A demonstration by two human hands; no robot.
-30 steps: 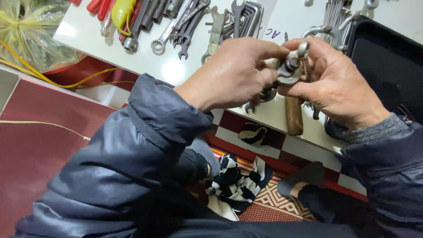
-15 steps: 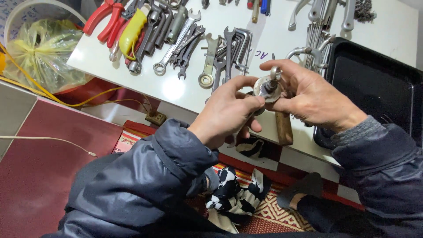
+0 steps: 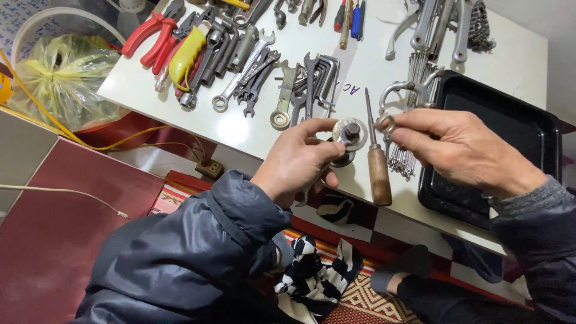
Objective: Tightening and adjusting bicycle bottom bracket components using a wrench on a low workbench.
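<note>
My left hand (image 3: pixel 297 161) grips a round metal disc part with a nut at its centre (image 3: pixel 350 133), held just above the white table's front edge (image 3: pixel 240 133). My right hand (image 3: pixel 459 150) is a short way to the right, pinching a small metal ring (image 3: pixel 387 124) between thumb and forefinger. Between the two hands a screwdriver with a brown wooden handle (image 3: pixel 378 174) lies on the table, tip pointing away from me.
Several wrenches and hex keys (image 3: pixel 300 84) lie spread behind the hands. Red-handled pliers (image 3: pixel 147 37) and a yellow-handled tool (image 3: pixel 185 51) lie far left. A black tray (image 3: pixel 510 132) stands at the right. A yellow plastic bag (image 3: pixel 63 78) sits in a tub, left.
My hands have come apart: the right hand pulled off to the right with a small ring, while the left keeps the disc part. The view has tilted so more of the table shows.
</note>
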